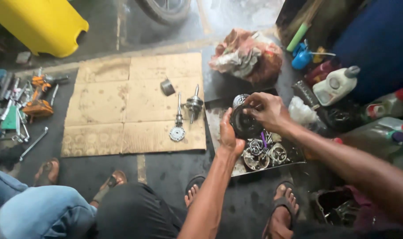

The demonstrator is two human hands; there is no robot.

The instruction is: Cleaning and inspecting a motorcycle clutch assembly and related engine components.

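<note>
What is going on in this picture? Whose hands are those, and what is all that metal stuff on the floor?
The picture comes from a small camera worn on a person's head, so you look down just as they do. The two bare arms reaching in from the bottom belong to that person, who sits low with sandalled feet on a dark floor.

Together the left hand and right hand hold a round dark metal part. Under it is a flat metal tray with more gears and round metal pieces in it.

To the left lies a sheet of cardboard with two metal shafts and a small metal cup on it. Farther left are wrenches and other tools. On the right stand plastic bottles, and a bundle of rags lies above the tray. The blue-jeaned leg at the bottom left belongs to someone else.
</note>
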